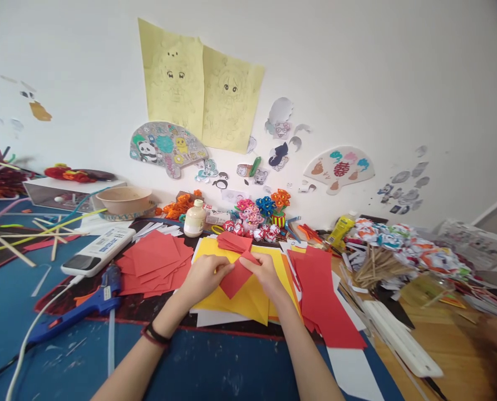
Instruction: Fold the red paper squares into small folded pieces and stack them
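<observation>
A red paper square (236, 279), turned so one corner points toward me, is held over yellow sheets (248, 306). My left hand (208, 277) pinches its left edge between thumb and fingers. On the other side my right hand (264, 273) grips the upper right part, its thumb lying on the paper. Just beyond the hands rest more red paper pieces (234, 241). To the left lies a loose pile of red squares (156, 262), and to the right are long red sheets (327, 301).
A blue glue gun (81, 312) and a white power strip (100, 250) with a cable lie at left. A glue bottle (195, 219) stands behind the paper. Paper flowers (280, 201) line the wall. A white paper cutter (402, 340) is at right.
</observation>
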Demonstrator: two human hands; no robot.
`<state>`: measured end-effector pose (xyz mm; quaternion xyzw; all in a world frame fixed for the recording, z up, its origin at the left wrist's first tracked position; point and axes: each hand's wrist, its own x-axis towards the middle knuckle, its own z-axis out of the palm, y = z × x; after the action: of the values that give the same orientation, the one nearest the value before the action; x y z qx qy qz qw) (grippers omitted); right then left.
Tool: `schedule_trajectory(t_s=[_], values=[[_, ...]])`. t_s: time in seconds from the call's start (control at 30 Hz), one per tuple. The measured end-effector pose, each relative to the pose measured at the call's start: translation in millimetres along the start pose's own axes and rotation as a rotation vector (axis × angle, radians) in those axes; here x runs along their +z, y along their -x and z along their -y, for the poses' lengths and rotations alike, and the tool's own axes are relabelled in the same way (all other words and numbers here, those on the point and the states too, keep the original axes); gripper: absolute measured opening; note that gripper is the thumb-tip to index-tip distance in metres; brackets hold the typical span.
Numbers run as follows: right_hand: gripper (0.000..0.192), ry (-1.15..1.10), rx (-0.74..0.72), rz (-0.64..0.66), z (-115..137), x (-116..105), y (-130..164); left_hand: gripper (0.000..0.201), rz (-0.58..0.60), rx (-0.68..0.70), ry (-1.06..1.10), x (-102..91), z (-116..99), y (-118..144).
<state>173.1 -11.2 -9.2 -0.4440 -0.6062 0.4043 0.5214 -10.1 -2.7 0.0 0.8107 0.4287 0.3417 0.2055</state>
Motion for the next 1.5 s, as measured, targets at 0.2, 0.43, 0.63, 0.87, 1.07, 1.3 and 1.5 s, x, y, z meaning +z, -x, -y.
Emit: schedule_trajectory(t_s=[0.2, 0.43, 0.63, 0.87, 1.07, 1.3, 1.5], values=[[0.032, 0.048, -0.024, 0.137, 10, 4, 3, 0.03, 0.028, -0.086, 0.281, 4.6, -12, 1], [0.03, 0.157, -0.162, -0.008, 12, 15, 5, 0.023, -0.083, -0.146, 0.368, 20.9, -12, 1], [0.032, 0.184, -0.178, -0.262, 7, 7, 0, 0.019, -0.058, -0.155, 0.356, 25.4, -20, 2], [0.034, 0.003, -0.139, -0.668, -9, -29, -12, 0.017, -0.091, -0.182, 0.356, 21.1, -25, 4], [0.03, -0.028, -0.153, -0.581, -1, -6, -8, 0.03, -0.195, -0.21, 0.44, 22.1, -21, 1], [0.021, -0.022, 0.004, -0.025, 5, -10, -3, 0.029, -0.481, -0.266, 0.411, 16.7, 2, -1], [0.026, 0.175, -0.094, 0.188, 9, -1, 2, 0.027, -0.229, -0.202, 0.337, 10.1, 7, -4]])
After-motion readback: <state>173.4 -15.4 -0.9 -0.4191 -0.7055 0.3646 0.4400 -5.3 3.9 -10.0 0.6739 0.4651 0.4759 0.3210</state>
